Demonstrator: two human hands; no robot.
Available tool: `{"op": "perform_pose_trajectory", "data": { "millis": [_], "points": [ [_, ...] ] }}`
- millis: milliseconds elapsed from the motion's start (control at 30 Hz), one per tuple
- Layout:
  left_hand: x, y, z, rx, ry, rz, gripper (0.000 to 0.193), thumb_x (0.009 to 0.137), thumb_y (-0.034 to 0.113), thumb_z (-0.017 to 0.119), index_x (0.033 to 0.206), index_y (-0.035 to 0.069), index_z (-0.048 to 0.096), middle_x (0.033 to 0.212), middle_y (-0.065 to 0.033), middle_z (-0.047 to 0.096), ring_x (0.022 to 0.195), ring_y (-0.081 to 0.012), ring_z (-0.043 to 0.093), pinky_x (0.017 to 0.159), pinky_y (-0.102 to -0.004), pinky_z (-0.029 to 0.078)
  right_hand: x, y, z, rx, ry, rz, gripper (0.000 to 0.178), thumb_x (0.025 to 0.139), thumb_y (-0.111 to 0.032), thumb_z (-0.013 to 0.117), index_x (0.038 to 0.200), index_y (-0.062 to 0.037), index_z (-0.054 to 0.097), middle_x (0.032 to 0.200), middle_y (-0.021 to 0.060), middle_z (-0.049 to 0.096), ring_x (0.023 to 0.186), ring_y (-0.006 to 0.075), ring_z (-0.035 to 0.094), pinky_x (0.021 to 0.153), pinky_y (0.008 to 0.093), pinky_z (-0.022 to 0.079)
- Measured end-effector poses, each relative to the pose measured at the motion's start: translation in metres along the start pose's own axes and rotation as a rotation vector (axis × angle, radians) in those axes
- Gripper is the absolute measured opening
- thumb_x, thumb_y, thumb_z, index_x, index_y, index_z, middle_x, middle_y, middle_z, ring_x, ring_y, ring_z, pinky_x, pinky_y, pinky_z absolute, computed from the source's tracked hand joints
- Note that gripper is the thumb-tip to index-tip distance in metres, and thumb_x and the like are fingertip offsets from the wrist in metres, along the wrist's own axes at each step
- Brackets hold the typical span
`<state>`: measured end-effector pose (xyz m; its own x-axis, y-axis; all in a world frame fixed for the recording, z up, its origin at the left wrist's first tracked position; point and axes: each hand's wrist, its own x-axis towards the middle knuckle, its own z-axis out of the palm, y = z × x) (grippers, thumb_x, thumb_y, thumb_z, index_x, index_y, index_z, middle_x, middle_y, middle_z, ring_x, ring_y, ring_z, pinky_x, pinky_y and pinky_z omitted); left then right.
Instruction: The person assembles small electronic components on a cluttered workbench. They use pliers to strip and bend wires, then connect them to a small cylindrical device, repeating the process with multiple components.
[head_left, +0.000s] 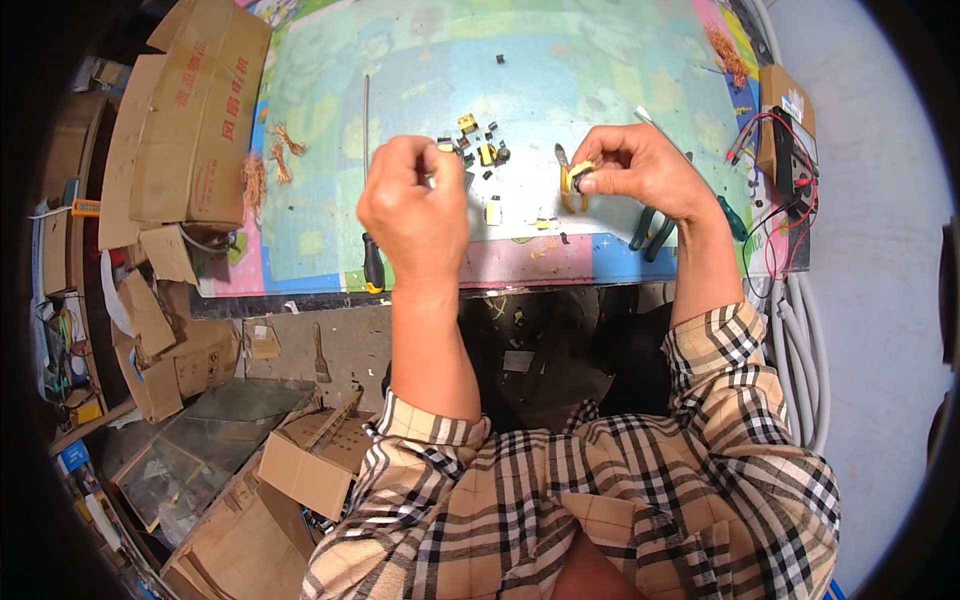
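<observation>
My right hand [645,172] is closed, pinching a small yellow-and-black part [577,178] between thumb and fingertips. Right beside that part lie pliers with yellow handles [564,192], partly covered by my fingers. My left hand [412,200] is raised over the table with its fingers curled closed; what they hold, if anything, is hidden. Between the hands and a little beyond them, several small black and yellow pieces [487,154] lie scattered. A yellow block [493,211] sits nearer the front edge. Left of my left hand lies a long screwdriver [373,268] with a black-and-yellow handle.
Green-handled pliers [660,238] lie by my right wrist. A meter [800,185] with red and black leads stands at the right edge. Copper wire bundles [281,160] lie near a large cardboard box [190,120] at left. The patterned table mat [330,200] ends just before me.
</observation>
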<state>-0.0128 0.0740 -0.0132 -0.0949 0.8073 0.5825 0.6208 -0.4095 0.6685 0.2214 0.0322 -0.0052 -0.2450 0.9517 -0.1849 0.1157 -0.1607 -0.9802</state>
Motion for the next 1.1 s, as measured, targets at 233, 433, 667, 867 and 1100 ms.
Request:
{"op": "perform_pose_trajectory", "data": {
  "millis": [233,433,667,867,1100],
  "points": [
    [-0.018,0.018,0.011,-0.103,-0.4,-0.141,0.011,0.082,0.009,0.069,0.078,-0.001,0.066,0.062,-0.0047,0.061,0.053,-0.0088,0.05,0.051,-0.0268,0.042,0.007,0.006,0.003,0.007,0.1,-0.022,0.016,0.082,-0.012,0.074,0.091,-0.0004,0.067,0.075,-0.0001,0.063,0.07,0.006,0.056,0.065,0.0218,0.045],
    [-0.027,0.029,0.019,-0.431,-0.593,-0.267,0.007,0.083,0.005,0.066,0.085,-0.001,0.067,0.064,0.0017,0.059,0.055,-0.0036,0.046,0.05,-0.0224,0.039,0.008,0.004,0.007,0.031,0.084,-0.018,0.013,0.083,-0.011,0.072,0.092,-0.0025,0.066,0.075,-0.0047,0.062,0.069,0.001,0.052,0.064,0.0181,0.042],
    [-0.032,0.025,0.024,-0.278,-0.497,-0.044,0.003,0.08,0.002,0.062,0.079,-0.001,0.062,0.065,-0.0069,0.061,0.053,-0.0121,0.052,0.051,-0.0285,0.042,0.011,0.007,0.007,0.101,0.087,-0.022,0.017,0.083,-0.012,0.073,0.095,-0.0011,0.066,0.074,-0.0015,0.062,0.069,0.0052,0.056,0.064,0.0211,0.045],
    [-0.03,0.031,0.025,-0.145,-0.297,0.072,0.006,0.074,-0.001,0.062,0.072,0.0,0.056,0.068,-0.0106,0.059,0.056,-0.0217,0.055,0.054,-0.0329,0.045,0.015,0.013,0.01,0.253,0.047,-0.002,0.019,0.083,-0.014,0.072,0.097,-0.0023,0.066,0.074,-0.0008,0.063,0.067,0.0064,0.056,0.061,0.0213,0.045],
    [-0.029,0.03,0.026,-0.097,-0.215,0.104,0.009,0.071,-0.002,0.063,0.071,0.001,0.054,0.067,-0.0107,0.058,0.057,-0.024,0.056,0.053,-0.034,0.046,0.015,0.01,0.015,0.394,0.025,0.027,0.02,0.084,-0.014,0.071,0.098,-0.0009,0.065,0.077,-0.0007,0.062,0.067,0.0065,0.055,0.062,0.0202,0.045]
  ]
}}
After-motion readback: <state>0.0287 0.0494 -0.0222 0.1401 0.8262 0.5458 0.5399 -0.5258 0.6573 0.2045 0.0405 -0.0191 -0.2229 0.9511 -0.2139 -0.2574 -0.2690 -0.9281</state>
